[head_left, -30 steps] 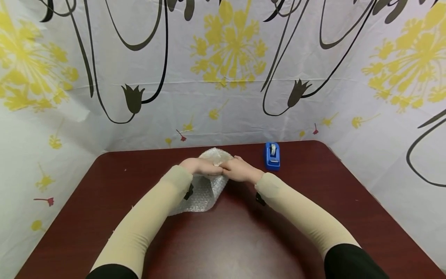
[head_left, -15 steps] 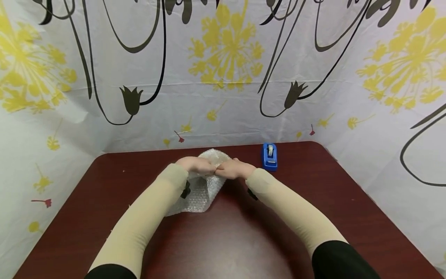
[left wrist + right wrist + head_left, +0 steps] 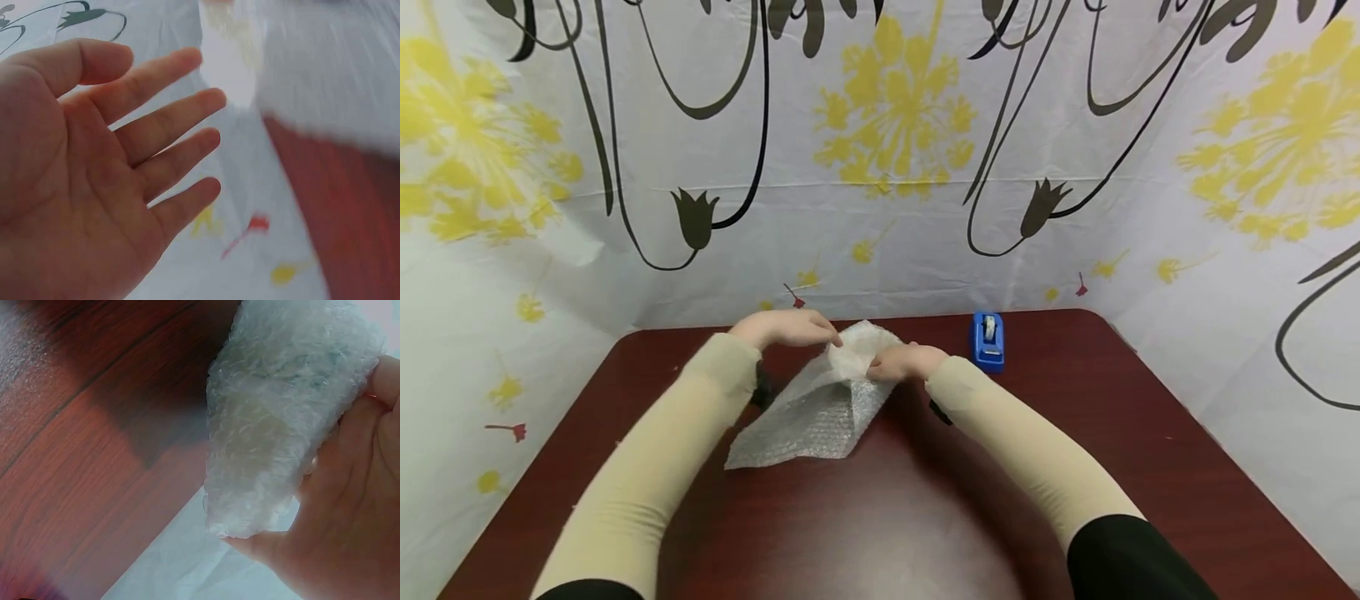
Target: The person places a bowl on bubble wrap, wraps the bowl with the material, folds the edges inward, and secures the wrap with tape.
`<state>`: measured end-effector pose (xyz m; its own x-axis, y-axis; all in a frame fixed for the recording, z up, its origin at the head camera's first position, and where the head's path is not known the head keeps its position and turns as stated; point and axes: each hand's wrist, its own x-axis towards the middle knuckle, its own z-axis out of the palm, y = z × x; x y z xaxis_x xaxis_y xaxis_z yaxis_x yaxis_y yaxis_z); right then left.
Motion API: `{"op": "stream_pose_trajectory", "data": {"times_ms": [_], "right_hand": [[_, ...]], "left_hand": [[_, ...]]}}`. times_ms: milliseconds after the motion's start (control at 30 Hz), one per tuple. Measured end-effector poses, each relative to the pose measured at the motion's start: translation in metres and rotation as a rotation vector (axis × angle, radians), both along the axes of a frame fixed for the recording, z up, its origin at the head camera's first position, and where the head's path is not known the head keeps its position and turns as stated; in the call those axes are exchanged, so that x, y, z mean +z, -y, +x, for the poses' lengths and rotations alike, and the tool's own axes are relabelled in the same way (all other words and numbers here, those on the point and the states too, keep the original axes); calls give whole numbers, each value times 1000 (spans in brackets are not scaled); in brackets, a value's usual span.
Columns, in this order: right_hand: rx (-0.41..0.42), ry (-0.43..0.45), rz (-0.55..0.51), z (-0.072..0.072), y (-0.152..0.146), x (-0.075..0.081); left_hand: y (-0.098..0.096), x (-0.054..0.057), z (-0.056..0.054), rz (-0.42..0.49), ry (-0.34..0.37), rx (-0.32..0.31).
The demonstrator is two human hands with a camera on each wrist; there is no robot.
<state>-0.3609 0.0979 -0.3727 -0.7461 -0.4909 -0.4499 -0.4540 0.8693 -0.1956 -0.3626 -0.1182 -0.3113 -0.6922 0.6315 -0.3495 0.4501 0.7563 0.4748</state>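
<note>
A sheet of clear bubble wrap (image 3: 808,425) is partly rolled into a bundle near the table's back edge, its loose flap spreading toward the front left. What the wrap covers is hidden, apart from a faint greenish tint in the right wrist view. My right hand (image 3: 906,362) grips the bundle from its right side, thumb and fingers around the wrapped part (image 3: 269,437). At the bundle's upper left is my left hand (image 3: 792,327); its fingers (image 3: 169,125) are spread and relaxed with nothing between them, and the wrap lies just beyond their tips in the left wrist view.
A blue tape dispenser (image 3: 988,343) stands at the back of the dark red table (image 3: 1075,417), right of my right hand. A white curtain (image 3: 910,250) with flower prints hangs close behind the table and along both sides.
My left hand has let go of the bundle and moved left, away from my right hand. More of the wrap's flap now shows. My right hand keeps its grip.
</note>
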Motion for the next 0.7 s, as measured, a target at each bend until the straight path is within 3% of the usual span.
{"op": "stream_pose_trajectory", "data": {"times_ms": [67, 167, 300, 433, 533, 700], "right_hand": [[0, -6, -8, 0, -1, 1], [-6, -4, -31, 2, -2, 2], [-6, -3, -48, 3, -2, 1], [-1, -12, -55, 2, -2, 1], [-13, -7, -63, 3, -3, 2], [-25, 2, -67, 3, -3, 0]], "left_hand": [[15, 5, 4, -23, -71, -13], [38, 1, 11, -76, -212, -48], [65, -19, 21, -188, -544, -146], [83, -38, 25, -243, -874, -250], [87, -50, 22, -267, -1001, -323], [83, -74, 13, -274, -1108, -403]]}}
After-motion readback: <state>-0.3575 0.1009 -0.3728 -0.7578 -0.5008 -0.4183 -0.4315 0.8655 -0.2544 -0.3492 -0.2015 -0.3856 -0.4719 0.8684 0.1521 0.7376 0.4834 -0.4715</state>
